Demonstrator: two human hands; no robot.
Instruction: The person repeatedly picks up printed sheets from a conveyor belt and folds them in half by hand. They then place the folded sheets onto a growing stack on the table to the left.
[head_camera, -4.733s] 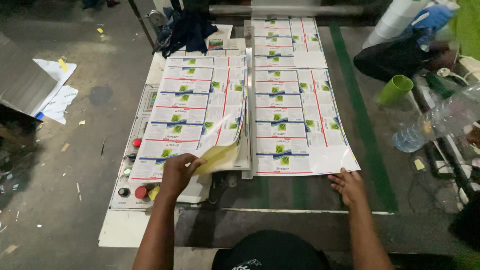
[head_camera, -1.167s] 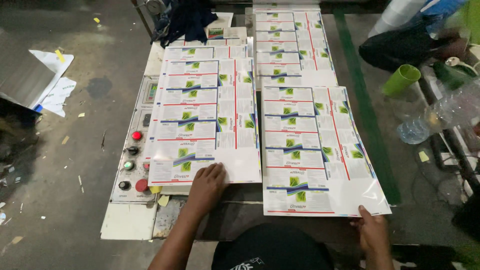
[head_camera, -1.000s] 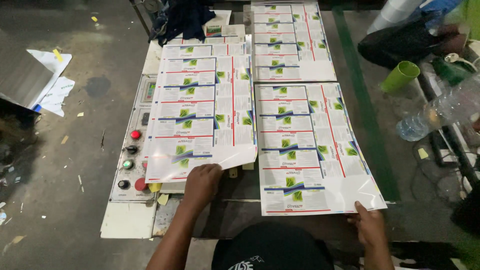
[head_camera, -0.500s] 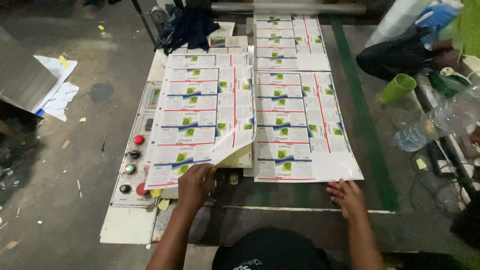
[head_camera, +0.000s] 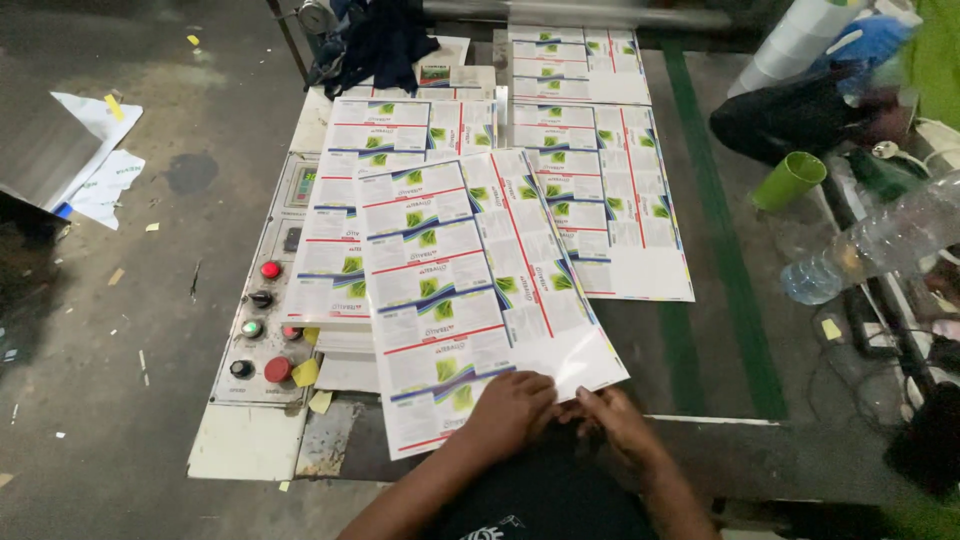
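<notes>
A glossy printed label sheet (head_camera: 470, 290), white with red, blue and green panels, lies slanted across the machine table (head_camera: 700, 380). My left hand (head_camera: 512, 405) and my right hand (head_camera: 612, 420) meet at its near edge and pinch it together. Under its far left lies a stack of like sheets (head_camera: 340, 240). Another printed sheet (head_camera: 610, 190) lies flat on the right, running back to a roller.
A control panel (head_camera: 265, 320) with red and green buttons sits at the table's left. Dark cloth (head_camera: 375, 45) hangs at the back. A green cup (head_camera: 788, 182) and a clear plastic bottle (head_camera: 880, 245) lie to the right. Paper scraps litter the floor at left.
Both hands have come together at the near edge of one sheet. That sheet was pulled off toward me and now lies slanted over the left stack.
</notes>
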